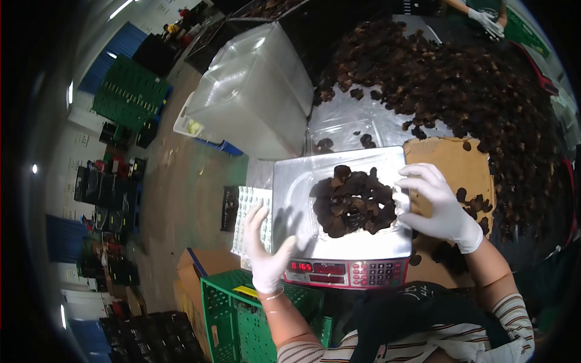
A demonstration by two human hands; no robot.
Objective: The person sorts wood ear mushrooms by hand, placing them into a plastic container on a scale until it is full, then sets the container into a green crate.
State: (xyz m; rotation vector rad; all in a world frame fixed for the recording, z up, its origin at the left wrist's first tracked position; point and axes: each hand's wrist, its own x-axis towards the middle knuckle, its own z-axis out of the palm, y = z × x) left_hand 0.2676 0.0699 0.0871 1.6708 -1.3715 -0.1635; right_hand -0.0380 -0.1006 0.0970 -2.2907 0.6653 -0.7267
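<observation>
"What do I have at my end?"

"I see one table (387, 124) carrying a broad heap of dark pieces (448, 78). Nearer me is one scale (290, 199), and on its pan sits a clear tray (396, 206) holding a loose portion (339, 212) of the same pieces. With the readout (301, 266) lit, I'd judge this to be the weighing step."

"And my hands?"

"Apart, both gloved. The left hand (268, 263) is spread beside the scale's left edge, holding nothing. The right hand (442, 212) has its fingers and thumb parted at the tray's right side; I can't tell if it touches."

"What would a move from here ask of me?"

"A light touch at the tray's rim, I'd say, without pressing on the pan; the portion lies loose."

"Counts, biggest first?"

"One table, one heap, one green crate (224, 302), one scale, one tray on it, my two hands, one readout. The pieces overlap too much for me to count."
</observation>
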